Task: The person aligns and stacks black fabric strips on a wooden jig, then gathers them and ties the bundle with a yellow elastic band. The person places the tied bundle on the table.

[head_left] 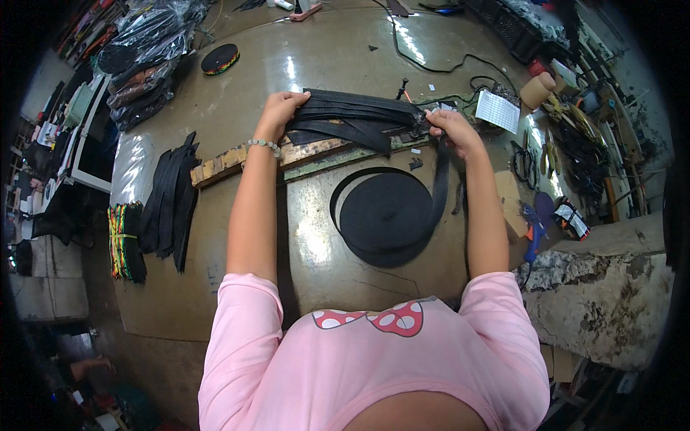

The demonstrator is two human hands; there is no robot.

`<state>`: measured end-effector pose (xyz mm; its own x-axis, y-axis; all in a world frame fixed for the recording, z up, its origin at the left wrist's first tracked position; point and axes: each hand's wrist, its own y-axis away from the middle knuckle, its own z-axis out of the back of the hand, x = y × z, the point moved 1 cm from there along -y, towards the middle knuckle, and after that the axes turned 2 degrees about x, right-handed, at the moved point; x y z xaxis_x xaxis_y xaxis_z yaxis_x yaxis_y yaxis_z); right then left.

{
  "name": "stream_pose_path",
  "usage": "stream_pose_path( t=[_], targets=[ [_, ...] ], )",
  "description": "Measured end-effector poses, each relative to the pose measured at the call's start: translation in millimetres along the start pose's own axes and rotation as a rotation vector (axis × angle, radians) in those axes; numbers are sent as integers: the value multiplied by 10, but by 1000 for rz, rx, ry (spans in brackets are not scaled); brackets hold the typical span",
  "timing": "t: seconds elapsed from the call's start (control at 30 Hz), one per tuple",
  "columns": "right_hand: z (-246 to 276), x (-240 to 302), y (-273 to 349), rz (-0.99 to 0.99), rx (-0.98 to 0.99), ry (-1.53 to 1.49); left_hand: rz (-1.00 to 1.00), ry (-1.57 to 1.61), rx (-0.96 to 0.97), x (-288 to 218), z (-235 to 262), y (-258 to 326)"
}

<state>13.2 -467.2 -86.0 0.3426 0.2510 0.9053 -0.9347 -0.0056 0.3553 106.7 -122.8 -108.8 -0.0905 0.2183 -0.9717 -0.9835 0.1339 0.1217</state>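
My left hand grips the left end of a bundle of folded black webbing strap that lies across a worn wooden board. At the right end of the bundle, my right hand pinches the strap where it runs down to a big black strap roll lying flat on the table in front of me. A bead bracelet sits on my left wrist. The strap is stretched between both hands.
A pile of cut black straps and a banded multicoloured bundle lie at the left. A striped tape roll and plastic-wrapped goods sit far left. Cables, a white grid card, a tape roll and clutter crowd the right.
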Motion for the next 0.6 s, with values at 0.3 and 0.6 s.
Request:
stream_pose_path(
  t=[0.3,0.6],
  targets=[
    [149,-35,66,78,-116,109,-9,-4,32,0,38,1],
    [260,468,874,-7,-223,1144,-234,-212,-207,25,1,-5]
  ],
)
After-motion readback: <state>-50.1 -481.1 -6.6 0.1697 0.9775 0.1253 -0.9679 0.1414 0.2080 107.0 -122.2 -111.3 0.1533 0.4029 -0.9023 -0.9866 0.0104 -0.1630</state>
